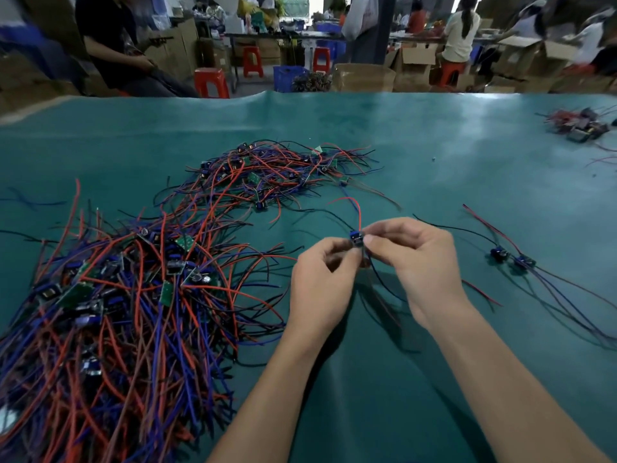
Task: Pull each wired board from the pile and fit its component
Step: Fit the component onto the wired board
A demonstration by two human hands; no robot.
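A small wired board point(356, 239) with a blue part on it is held up over the green table point(434, 155), red, blue and black wires trailing from it. My left hand point(320, 279) pinches it from the left with curled fingers. My right hand point(420, 262) pinches it from the right between thumb and forefinger. The big pile of wired boards point(133, 295) with red, blue and black leads covers the table's left side. A second, thinner heap point(277, 172) lies farther back.
Two boards with long wires point(510, 257) lie to the right of my hands. Another small heap of parts point(577, 125) sits at the far right. Beyond the table's far edge are people, red stools and cardboard boxes.
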